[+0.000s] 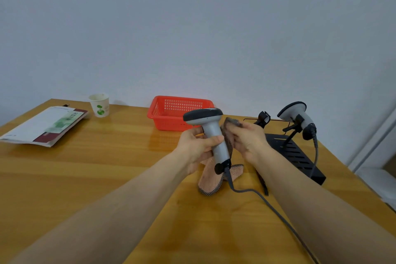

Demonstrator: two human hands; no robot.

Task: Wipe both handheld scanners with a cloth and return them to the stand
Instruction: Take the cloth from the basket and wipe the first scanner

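My left hand (198, 142) grips the grey handle of a handheld scanner (211, 128), held upright above the table with its dark head pointing left and its cable trailing toward me. My right hand (246, 135) holds a pink cloth with a dark mesh side (214, 180) against the right side of that handle; the cloth's lower end hangs down to the table. A second grey scanner (296, 114) sits in the right cradle of the black stand (295, 154). The stand's left cradle (263, 118) holds nothing.
A red plastic basket (175, 111) stands at the back of the wooden table (107, 167). At the back left are a paper cup (99, 105) and a booklet (45, 125). The table's right edge runs just beyond the stand.
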